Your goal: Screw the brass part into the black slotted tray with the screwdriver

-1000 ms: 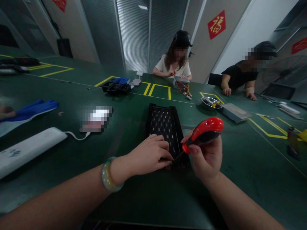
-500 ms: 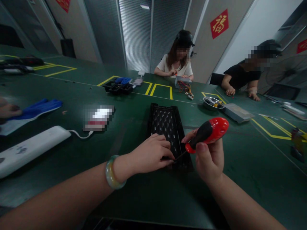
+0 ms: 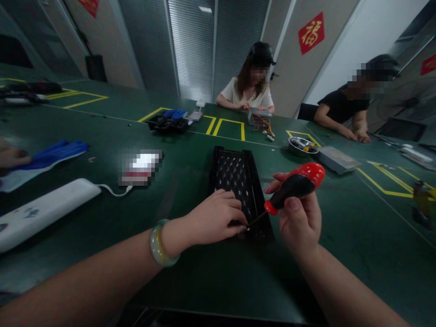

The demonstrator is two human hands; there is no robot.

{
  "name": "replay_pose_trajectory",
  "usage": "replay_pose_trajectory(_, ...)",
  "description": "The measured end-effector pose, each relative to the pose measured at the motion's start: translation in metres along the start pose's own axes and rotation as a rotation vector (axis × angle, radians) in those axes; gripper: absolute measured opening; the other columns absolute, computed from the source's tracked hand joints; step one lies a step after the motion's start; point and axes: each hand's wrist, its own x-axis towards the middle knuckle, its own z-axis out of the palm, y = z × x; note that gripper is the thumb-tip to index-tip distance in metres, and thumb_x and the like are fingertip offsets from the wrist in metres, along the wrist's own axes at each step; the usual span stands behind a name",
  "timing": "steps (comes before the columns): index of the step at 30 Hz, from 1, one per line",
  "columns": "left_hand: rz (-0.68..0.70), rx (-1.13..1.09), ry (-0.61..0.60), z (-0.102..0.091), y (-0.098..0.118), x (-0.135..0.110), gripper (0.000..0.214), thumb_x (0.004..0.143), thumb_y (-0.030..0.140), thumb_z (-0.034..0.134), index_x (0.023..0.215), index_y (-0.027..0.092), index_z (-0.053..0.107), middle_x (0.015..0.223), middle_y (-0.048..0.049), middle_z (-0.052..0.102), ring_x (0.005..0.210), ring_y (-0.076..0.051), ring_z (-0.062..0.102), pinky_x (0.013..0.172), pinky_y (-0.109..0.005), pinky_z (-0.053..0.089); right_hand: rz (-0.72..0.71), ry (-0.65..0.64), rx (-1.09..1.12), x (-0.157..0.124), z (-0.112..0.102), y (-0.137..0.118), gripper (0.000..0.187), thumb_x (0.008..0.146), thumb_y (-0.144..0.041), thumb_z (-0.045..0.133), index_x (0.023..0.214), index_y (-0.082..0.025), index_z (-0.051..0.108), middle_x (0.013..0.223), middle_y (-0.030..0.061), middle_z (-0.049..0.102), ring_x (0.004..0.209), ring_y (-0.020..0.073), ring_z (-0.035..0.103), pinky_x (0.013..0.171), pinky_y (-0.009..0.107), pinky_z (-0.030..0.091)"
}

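Observation:
A black frame-like panel (image 3: 231, 170) with a perforated, patterned inside lies lengthwise on the table in front of me. My left hand (image 3: 214, 219), a bangle (image 3: 164, 243) on its wrist, rests over the near part of the panel. Its thumb and fingers are pinched together by a small bright spot; what they hold there is hidden. In my right hand (image 3: 301, 229) is a red and black screwdriver (image 3: 293, 188), tilted with its handle up to the right. The shaft slopes down to the left, its tip beside my left fingertips at the panel's near end.
On the left lie a white power strip (image 3: 51, 213), a blurred-out device on a cable (image 3: 114, 193) and blue gloves (image 3: 61, 154), with another person's hand (image 3: 12, 156) on them. Farther off are a metal bowl (image 3: 296, 152), a grey box (image 3: 337, 160) and two people working.
The screwdriver handle has turned in my right hand, and my right fingers have opened out somewhat around it. My left hand and the panel stay in place. The far-right person's hands have come together.

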Motion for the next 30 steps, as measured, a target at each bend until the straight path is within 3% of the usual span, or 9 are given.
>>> replay_pose_trajectory(3, -0.006, -0.006, 0.001, 0.000, 0.000, 0.000, 0.014, 0.093, 0.034, 0.068, 0.099, 0.027, 0.077, 0.097, 0.0003, 0.073, 0.094, -0.020, 0.057, 0.085, -0.036, 0.035, 0.025, -0.017, -0.032, -0.001, 0.000, 0.000, 0.040, 0.097, -0.043, 0.054, 0.132, -0.025, 0.060, 0.087, 0.0031, 0.064, 0.075, 0.0169, 0.060, 0.066, 0.033, 0.052)
replay_pose_trajectory(6, -0.008, -0.014, -0.005, 0.000, -0.001, 0.000, 0.014, 0.093, 0.034, 0.067, 0.101, 0.026, 0.077, 0.097, -0.0002, 0.073, 0.094, -0.020, 0.058, 0.085, -0.036, 0.036, 0.007, -0.015, -0.016, 0.000, 0.000, 0.003, 0.052, 0.094, -0.052, 0.059, 0.138, -0.025, 0.053, 0.084, 0.0014, 0.063, 0.071, 0.0160, 0.059, 0.063, 0.031, 0.052)
replay_pose_trajectory(8, -0.008, -0.019, -0.005, 0.000, -0.001, 0.000, 0.014, 0.093, 0.033, 0.067, 0.101, 0.026, 0.077, 0.097, -0.0001, 0.073, 0.094, -0.020, 0.058, 0.085, -0.036, 0.036, -0.025, -0.019, 0.015, 0.000, 0.000, 0.005, 0.048, 0.089, -0.051, 0.068, 0.129, -0.029, 0.056, 0.084, -0.0008, 0.064, 0.072, 0.0155, 0.061, 0.064, 0.030, 0.052)
replay_pose_trajectory(11, -0.011, -0.023, 0.005, 0.001, -0.001, 0.000, 0.013, 0.092, 0.034, 0.068, 0.100, 0.026, 0.077, 0.096, 0.0000, 0.072, 0.094, -0.020, 0.058, 0.085, -0.036, 0.036, -0.007, -0.015, -0.021, -0.001, -0.001, 0.004, 0.039, 0.082, -0.031, 0.080, 0.113, -0.030, 0.057, 0.086, -0.0039, 0.067, 0.075, 0.0145, 0.064, 0.070, 0.030, 0.054)
replay_pose_trajectory(14, -0.014, -0.025, 0.010, 0.001, -0.001, 0.000, 0.013, 0.092, 0.034, 0.070, 0.099, 0.027, 0.077, 0.095, 0.0011, 0.072, 0.094, -0.019, 0.058, 0.085, -0.035, 0.037, 0.017, -0.005, -0.059, -0.003, -0.004, 0.003, 0.035, 0.083, -0.021, 0.077, 0.112, -0.030, 0.059, 0.093, -0.0029, 0.070, 0.082, 0.0150, 0.067, 0.075, 0.031, 0.054)
replay_pose_trajectory(18, -0.014, -0.032, 0.006, 0.000, -0.001, 0.000, 0.012, 0.091, 0.034, 0.070, 0.100, 0.027, 0.076, 0.095, 0.0018, 0.071, 0.093, -0.018, 0.058, 0.085, -0.035, 0.036, -0.050, -0.025, -0.013, -0.003, -0.007, 0.006, 0.015, 0.091, -0.028, 0.065, 0.106, -0.025, 0.068, 0.112, 0.0037, 0.070, 0.092, 0.0170, 0.065, 0.081, 0.033, 0.054)
replay_pose_trajectory(21, -0.006, -0.025, 0.005, 0.000, -0.001, 0.000, 0.014, 0.092, 0.036, 0.069, 0.102, 0.027, 0.075, 0.096, 0.0014, 0.071, 0.094, -0.019, 0.058, 0.085, -0.035, 0.036, -0.004, -0.064, -0.034, -0.002, -0.007, 0.005, 0.027, 0.091, -0.027, 0.064, 0.118, -0.025, 0.065, 0.101, 0.0042, 0.069, 0.079, 0.0156, 0.062, 0.069, 0.031, 0.053)
replay_pose_trajectory(24, -0.003, -0.015, 0.009, 0.001, -0.001, 0.000, 0.015, 0.093, 0.037, 0.068, 0.102, 0.027, 0.076, 0.097, 0.0009, 0.072, 0.095, -0.019, 0.058, 0.085, -0.035, 0.037, 0.030, -0.031, -0.073, -0.001, -0.003, 0.003, 0.049, 0.091, -0.027, 0.065, 0.137, -0.027, 0.051, 0.090, 0.0014, 0.067, 0.077, 0.0163, 0.063, 0.066, 0.032, 0.054)
replay_pose_trajectory(30, -0.010, -0.021, 0.007, 0.003, -0.002, -0.001, 0.015, 0.092, 0.037, 0.069, 0.100, 0.026, 0.076, 0.095, -0.0001, 0.073, 0.095, -0.021, 0.059, 0.086, -0.037, 0.037, 0.012, 0.007, -0.129, 0.000, -0.008, 0.010, 0.044, 0.080, -0.032, 0.080, 0.118, -0.029, 0.058, 0.089, -0.0016, 0.068, 0.077, 0.0167, 0.065, 0.065, 0.030, 0.054)
